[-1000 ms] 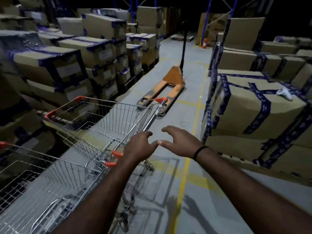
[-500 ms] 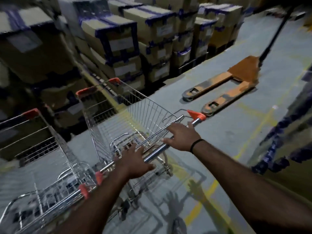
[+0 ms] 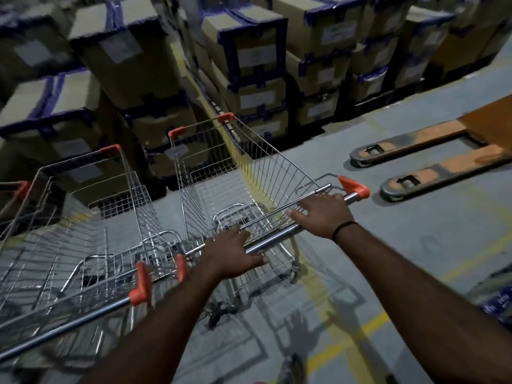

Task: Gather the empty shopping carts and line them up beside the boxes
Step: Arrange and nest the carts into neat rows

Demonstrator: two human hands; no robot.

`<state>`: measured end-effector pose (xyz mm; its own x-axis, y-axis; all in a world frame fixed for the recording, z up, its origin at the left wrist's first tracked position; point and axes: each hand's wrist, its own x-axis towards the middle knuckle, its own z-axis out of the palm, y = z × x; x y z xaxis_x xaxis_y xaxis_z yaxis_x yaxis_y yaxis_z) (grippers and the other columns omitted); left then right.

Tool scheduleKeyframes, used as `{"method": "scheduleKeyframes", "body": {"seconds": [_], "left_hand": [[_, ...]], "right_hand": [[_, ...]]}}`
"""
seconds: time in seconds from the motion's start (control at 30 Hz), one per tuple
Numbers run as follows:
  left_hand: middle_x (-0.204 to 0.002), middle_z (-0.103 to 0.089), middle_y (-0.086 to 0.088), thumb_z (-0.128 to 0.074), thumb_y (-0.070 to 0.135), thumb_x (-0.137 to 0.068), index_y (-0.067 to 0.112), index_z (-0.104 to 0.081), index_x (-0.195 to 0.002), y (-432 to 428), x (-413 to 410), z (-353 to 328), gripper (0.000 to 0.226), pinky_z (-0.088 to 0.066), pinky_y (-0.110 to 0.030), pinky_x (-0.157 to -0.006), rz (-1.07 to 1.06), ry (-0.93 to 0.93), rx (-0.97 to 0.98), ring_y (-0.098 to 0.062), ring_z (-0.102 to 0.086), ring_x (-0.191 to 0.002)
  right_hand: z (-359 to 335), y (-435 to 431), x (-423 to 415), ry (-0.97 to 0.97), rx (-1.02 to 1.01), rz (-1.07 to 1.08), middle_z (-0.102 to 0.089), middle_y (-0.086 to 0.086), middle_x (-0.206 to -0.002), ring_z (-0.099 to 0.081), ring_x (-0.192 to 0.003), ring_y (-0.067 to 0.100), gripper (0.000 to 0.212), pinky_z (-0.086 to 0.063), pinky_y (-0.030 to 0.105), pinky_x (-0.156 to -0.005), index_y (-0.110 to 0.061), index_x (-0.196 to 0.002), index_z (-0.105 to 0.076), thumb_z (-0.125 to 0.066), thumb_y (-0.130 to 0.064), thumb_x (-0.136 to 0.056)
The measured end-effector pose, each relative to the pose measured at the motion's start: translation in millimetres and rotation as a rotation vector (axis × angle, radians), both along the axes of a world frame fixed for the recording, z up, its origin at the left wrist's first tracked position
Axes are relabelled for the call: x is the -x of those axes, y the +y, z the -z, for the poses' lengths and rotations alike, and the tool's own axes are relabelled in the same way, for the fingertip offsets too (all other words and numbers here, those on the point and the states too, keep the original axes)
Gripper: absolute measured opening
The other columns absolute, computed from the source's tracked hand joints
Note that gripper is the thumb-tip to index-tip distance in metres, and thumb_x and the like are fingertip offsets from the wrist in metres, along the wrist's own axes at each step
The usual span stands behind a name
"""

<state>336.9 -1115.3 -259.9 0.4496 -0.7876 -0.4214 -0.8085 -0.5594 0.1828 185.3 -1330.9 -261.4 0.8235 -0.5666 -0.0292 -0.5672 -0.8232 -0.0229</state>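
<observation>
Both hands on an empty cart, bringing it in beside the stacked boxes.

The boxes (image 3: 249, 59) stand in taped stacks across the far side, and a pallet jack (image 3: 432, 162) lies on the floor (image 3: 415, 259) to the right, its fork tips toward the carts. The held cart (image 3: 238, 173) has its nose close to the lowest boxes and sits just beside a second cart (image 3: 83, 217) on its left. The left hand (image 3: 232, 253) and the right hand (image 3: 321, 217) are each curled over the handle bar (image 3: 277, 241), the right near the orange end cap. A crooked push could ram the nose into the boxes or tangle the two carts' handle ends. A swing to the right could catch a wheel on a fork tip.
</observation>
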Motion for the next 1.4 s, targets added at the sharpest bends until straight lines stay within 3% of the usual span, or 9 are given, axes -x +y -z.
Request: {"method": "scheduleKeyframes", "body": {"seconds": [0.3, 0.53, 0.67, 0.83, 1.03, 1.13, 1.23, 1.33, 1.4], "left_hand": [[-0.169, -0.014, -0.001, -0.034, 0.096, -0.074, 0.031, -0.032, -0.157, 53.7, 45.1, -9.6, 0.105, -0.011, -0.058, -0.122, -0.031, 0.069, 0.075, -0.024, -0.016, -0.154], [-0.165, -0.027, -0.002, -0.007, 0.108, -0.057, 0.039, -0.034, -0.154, 102.2, 95.5, -10.5, 0.122, -0.009, -0.071, -0.114, -0.151, -0.093, 0.032, -0.03, -0.023, -0.151], [-0.163, -0.031, -0.003, -0.006, 0.109, -0.056, 0.036, -0.04, -0.152, 124.3, 117.8, -8.2, 0.125, -0.018, -0.071, -0.111, -0.169, -0.092, 0.012, -0.03, -0.027, -0.148], [-0.16, -0.037, -0.004, -0.014, 0.104, -0.067, 0.034, -0.044, -0.15, 146.5, 156.2, -20.8, 0.113, -0.03, -0.063, -0.109, -0.146, -0.167, 0.007, -0.031, -0.037, -0.143], [-0.144, -0.053, -0.004, -0.009, 0.109, -0.056, 0.035, -0.058, -0.135, 153.9, 194.5, -13.9, 0.119, -0.039, -0.062, -0.105, -0.226, -0.154, 0.047, -0.029, -0.047, -0.134], [-0.149, -0.05, 0.001, -0.01, 0.111, -0.052, 0.037, -0.061, -0.131, 155.5, 215.0, -10.5, 0.119, -0.039, -0.061, -0.106, -0.261, -0.187, 0.039, -0.028, -0.047, -0.135], [-0.147, -0.053, 0.003, -0.012, 0.11, -0.054, 0.036, -0.067, -0.122, 160.8, 235.8, -7.8, 0.114, -0.043, -0.056, -0.104, -0.288, -0.198, 0.046, -0.027, -0.053, -0.13], [-0.131, -0.061, 0.003, -0.014, 0.109, -0.057, 0.034, -0.071, -0.104, 164.0, 263.3, -8.7, 0.105, -0.047, -0.051, -0.1, -0.294, -0.238, 0.048, -0.025, -0.059, -0.119], [-0.135, -0.06, 0.005, -0.015, 0.108, -0.059, 0.034, -0.071, -0.108, 167.2, 282.5, -9.7, 0.105, -0.048, -0.046, -0.098, -0.294, -0.272, 0.032, -0.024, -0.06, -0.12]], "right_hand": [[1.8, 32.6, 46.8, 0.012, 0.043, -0.053, -0.068, -0.004, -0.082, -0.063, -0.085, 0.021, 0.073, -0.034, 0.042, -0.083, -0.027, -0.077, -0.067, -0.014, -0.075, -0.09], [2.3, 68.9, 91.3, -0.023, 0.057, -0.066, -0.069, 0.001, -0.087, -0.062, -0.093, 0.025, 0.061, -0.033, 0.042, -0.086, -0.028, -0.081, -0.069, -0.024, -0.067, -0.095], [1.5, 91.0, 113.2, -0.015, 0.049, -0.071, -0.07, 0.001, -0.092, -0.062, -0.096, 0.024, 0.069, -0.033, 0.044, -0.089, -0.031, -0.092, -0.073, -0.017, -0.071, -0.09], [-3.3, 94.4, 144.4, 0.02, -0.111, -0.157, -0.066, -0.003, -0.08, -0.062, -0.082, 0.021, 0.077, -0.044, 0.039, -0.085, -0.026, -0.08, -0.069, -0.014, -0.08, -0.085], [3.9, 65.8, 187.8, 0.002, -0.109, -0.164, -0.071, -0.004, -0.088, -0.063, -0.08, 0.017, 0.096, -0.049, 0.035, -0.076, -0.026, -0.082, -0.073, -0.002, -0.091, -0.077], [5.1, 67.2, 205.4, -0.015, -0.081, -0.211, -0.07, -0.004, -0.083, -0.062, -0.08, 0.019, 0.09, -0.039, 0.033, -0.07, -0.024, -0.08, -0.072, -0.005, -0.083, -0.082], [0.2, 77.0, 226.7, -0.01, -0.052, -0.258, -0.068, -0.001, -0.084, -0.058, -0.082, 0.021, 0.073, -0.029, 0.034, -0.074, -0.022, -0.082, -0.071, -0.018, -0.07, -0.095], [-0.7, 83.5, 251.9, -0.046, 0.004, -0.287, -0.066, 0.003, -0.08, -0.059, -0.083, 0.024, 0.066, -0.027, 0.036, -0.076, -0.019, -0.079, -0.07, -0.026, -0.063, -0.1], [-2.4, 87.8, 267.7, -0.053, 0.018, -0.298, -0.065, 0.002, -0.077, -0.058, -0.081, 0.024, 0.067, -0.03, 0.038, -0.08, -0.018, -0.077, -0.069, -0.026, -0.063, -0.1]]}}
